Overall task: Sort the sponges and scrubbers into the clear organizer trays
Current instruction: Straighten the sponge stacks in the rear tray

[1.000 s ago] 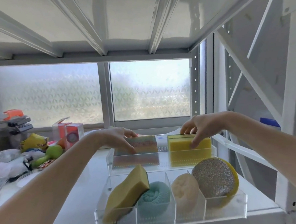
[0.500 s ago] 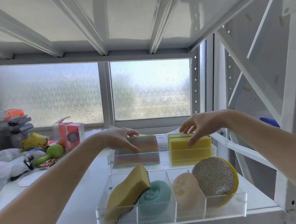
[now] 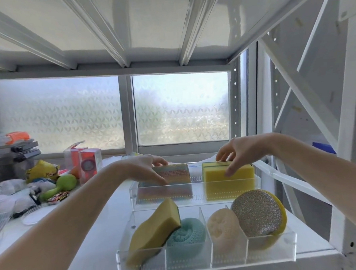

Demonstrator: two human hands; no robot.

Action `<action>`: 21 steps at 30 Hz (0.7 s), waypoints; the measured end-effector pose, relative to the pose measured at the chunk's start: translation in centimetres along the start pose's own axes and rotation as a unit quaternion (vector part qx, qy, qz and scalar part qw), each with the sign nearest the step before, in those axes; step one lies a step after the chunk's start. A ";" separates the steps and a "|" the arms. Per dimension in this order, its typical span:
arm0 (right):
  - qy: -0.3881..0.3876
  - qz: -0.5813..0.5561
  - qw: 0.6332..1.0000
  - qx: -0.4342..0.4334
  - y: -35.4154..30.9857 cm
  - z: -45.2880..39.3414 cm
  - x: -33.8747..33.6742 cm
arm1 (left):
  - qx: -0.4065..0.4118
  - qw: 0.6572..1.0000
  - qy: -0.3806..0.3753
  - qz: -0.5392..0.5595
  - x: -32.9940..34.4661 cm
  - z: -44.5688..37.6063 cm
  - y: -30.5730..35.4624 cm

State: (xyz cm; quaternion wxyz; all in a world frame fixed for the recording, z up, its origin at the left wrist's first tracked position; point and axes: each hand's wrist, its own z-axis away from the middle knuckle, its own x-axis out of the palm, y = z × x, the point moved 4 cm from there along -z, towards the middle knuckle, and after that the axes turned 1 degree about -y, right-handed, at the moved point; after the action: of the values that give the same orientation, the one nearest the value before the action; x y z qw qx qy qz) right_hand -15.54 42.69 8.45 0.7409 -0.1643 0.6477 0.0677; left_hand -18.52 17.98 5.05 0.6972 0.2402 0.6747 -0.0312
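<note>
Two clear organizer trays stand on the white shelf. In the back tray (image 3: 197,187), a rainbow striped sponge (image 3: 175,172) stands on the left and a yellow block sponge (image 3: 243,172) on the right. My left hand (image 3: 141,167) pinches the rainbow sponge's top, thumb in front. My right hand (image 3: 239,150) holds the yellow sponge's top the same way. The divided front tray (image 3: 270,251) holds a wavy yellow sponge (image 3: 153,225), a teal scrubber (image 3: 188,235), a pale loofah (image 3: 223,227) and a round silver scrubber (image 3: 257,211).
Clutter sits at the left: a green toy (image 3: 64,183), orange-red boxes (image 3: 88,164), stacked grey cases (image 3: 11,152) and a round clear lid (image 3: 32,213). A white shelf post (image 3: 345,126) with diagonal braces closes the right side. Another shelf runs overhead.
Both hands stay on the two sponges in the back tray. The right hand's fingers have lifted slightly along the yellow sponge's top.
</note>
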 end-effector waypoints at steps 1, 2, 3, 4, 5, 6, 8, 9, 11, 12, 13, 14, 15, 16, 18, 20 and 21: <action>0.002 -0.003 1.000 -0.001 0.0 0.0 0.0 | 0.000 1.000 0.001 -0.003 0.0 0.1 0.0; 0.005 -0.005 1.000 -0.001 0.0 -0.1 -0.1 | 0.000 1.000 0.001 -0.004 0.0 0.1 -0.1; 0.008 -0.006 1.000 -0.001 -0.1 -0.1 -0.1 | 0.000 1.000 0.001 -0.004 0.0 0.1 -0.2; 0.009 -0.007 1.000 -0.001 -0.1 -0.1 -0.1 | 0.000 1.000 0.000 -0.003 0.1 0.2 -0.2; 0.009 -0.006 1.000 0.000 -0.1 -0.2 -0.1 | 0.001 1.000 0.000 -0.005 0.1 0.2 -0.1; 0.009 -0.006 1.000 0.000 -0.1 -0.2 -0.1 | 0.003 1.000 0.000 -0.008 0.2 0.2 -0.1; 0.010 -0.005 1.000 0.000 0.0 -0.2 -0.1 | 0.000 1.000 0.001 -0.015 0.2 0.1 0.1; 0.010 -0.005 1.000 0.000 0.0 -0.2 0.0 | -0.002 1.000 0.002 -0.017 0.1 0.1 0.1; 0.010 -0.003 1.000 -0.001 -0.1 -0.3 0.0 | -0.004 1.000 0.003 -0.015 0.1 0.1 0.2; 0.010 -0.001 1.000 -0.001 -0.1 -0.3 0.0 | -0.005 1.000 0.002 -0.012 0.1 0.1 0.3; 0.009 -0.001 1.000 0.000 -0.1 -0.3 0.1 | -0.006 1.000 -0.001 -0.008 0.1 0.1 0.3; 0.009 -0.002 1.000 0.000 -0.1 -0.4 0.1 | -0.007 1.000 -0.003 -0.003 0.1 0.1 0.3; 0.009 -0.003 1.000 0.000 -0.2 -0.4 0.1 | -0.012 1.000 -0.007 0.005 0.1 0.0 0.3; 0.009 -0.003 1.000 -0.001 -0.2 -0.4 0.0 | -0.016 1.000 -0.011 0.013 0.1 -0.1 0.3; 0.010 -0.003 1.000 -0.001 -0.3 -0.5 0.0 | -0.028 0.999 -0.019 0.017 0.0 -0.3 0.1; 0.010 -0.004 1.000 -0.002 -0.3 -0.5 0.0 | -0.039 0.999 -0.026 0.020 -0.1 -0.6 0.0; 0.011 -0.004 1.000 -0.002 -0.3 -0.5 0.0 | -0.040 0.998 -0.030 0.026 -0.1 -0.7 0.0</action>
State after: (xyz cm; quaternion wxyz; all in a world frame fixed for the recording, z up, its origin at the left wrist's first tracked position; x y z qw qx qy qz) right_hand -15.88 42.30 8.40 0.7337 -0.1693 0.6549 0.0642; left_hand -19.19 18.21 5.20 0.7269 0.2285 0.6476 0.0071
